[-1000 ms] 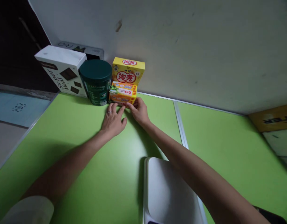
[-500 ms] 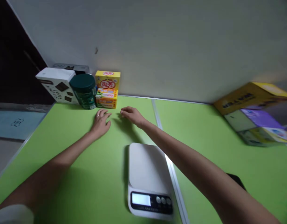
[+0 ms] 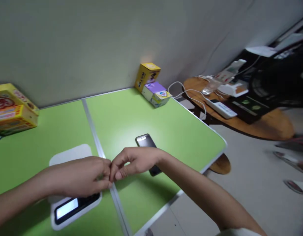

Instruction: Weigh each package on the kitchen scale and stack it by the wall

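Observation:
My left hand [image 3: 89, 175] is above the white kitchen scale [image 3: 71, 154] and hides much of it. Its fingers are bent, and their tips meet those of my right hand [image 3: 138, 160] over the metal strip between the two tabletop halves. The right hand's fingers curl down, with the thumb close to them. No object shows in either hand. The scale's display [image 3: 67, 208] is lit. Behind my right hand lies a black phone [image 3: 147, 141], partly covered by the hand and wrist.
On the green table [image 3: 112, 114], yellow food boxes [image 3: 16, 113] stand at the left. A yellow box [image 3: 141, 78] and a purple-topped box [image 3: 153, 93] stand at the back corner. Beyond the right edge, a wooden stool-like surface [image 3: 254, 126] holds a power strip [image 3: 221, 108], cables and a bottle.
My view has swung right. Both hands have drawn back from beside the yellow boxes and come together at the scale's right side. The phone now shows more fully.

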The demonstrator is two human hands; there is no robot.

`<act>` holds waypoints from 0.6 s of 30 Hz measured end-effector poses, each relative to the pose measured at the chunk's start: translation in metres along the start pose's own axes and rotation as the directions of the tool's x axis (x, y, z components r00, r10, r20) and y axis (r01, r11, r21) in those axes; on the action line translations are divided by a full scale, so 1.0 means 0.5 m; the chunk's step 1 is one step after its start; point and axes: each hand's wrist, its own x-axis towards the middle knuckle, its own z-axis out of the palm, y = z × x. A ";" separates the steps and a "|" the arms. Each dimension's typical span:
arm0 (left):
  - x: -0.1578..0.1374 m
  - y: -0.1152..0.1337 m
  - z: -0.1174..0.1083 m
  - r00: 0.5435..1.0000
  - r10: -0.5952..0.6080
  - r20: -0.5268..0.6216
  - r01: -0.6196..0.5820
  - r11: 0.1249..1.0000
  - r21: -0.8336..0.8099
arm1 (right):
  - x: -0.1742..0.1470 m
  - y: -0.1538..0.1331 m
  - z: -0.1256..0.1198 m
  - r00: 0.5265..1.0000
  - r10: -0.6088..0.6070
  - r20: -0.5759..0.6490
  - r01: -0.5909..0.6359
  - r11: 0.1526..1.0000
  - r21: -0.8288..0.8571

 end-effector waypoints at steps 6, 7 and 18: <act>0.295 0.035 -0.013 0.946 0.093 -0.312 -0.141 0.981 -0.134 | -0.171 0.163 -0.174 0.195 -0.106 -0.975 0.209 0.976 -0.064; 0.350 0.041 -0.012 0.923 0.090 -0.375 -0.159 0.975 -0.157 | -0.197 0.187 -0.211 -0.044 -0.086 -0.995 0.182 0.979 -0.093; 0.764 0.100 0.004 0.772 -0.083 -0.631 -0.174 0.926 -0.334 | -0.315 0.317 -0.492 -0.392 -0.232 -0.890 -0.004 0.968 -0.250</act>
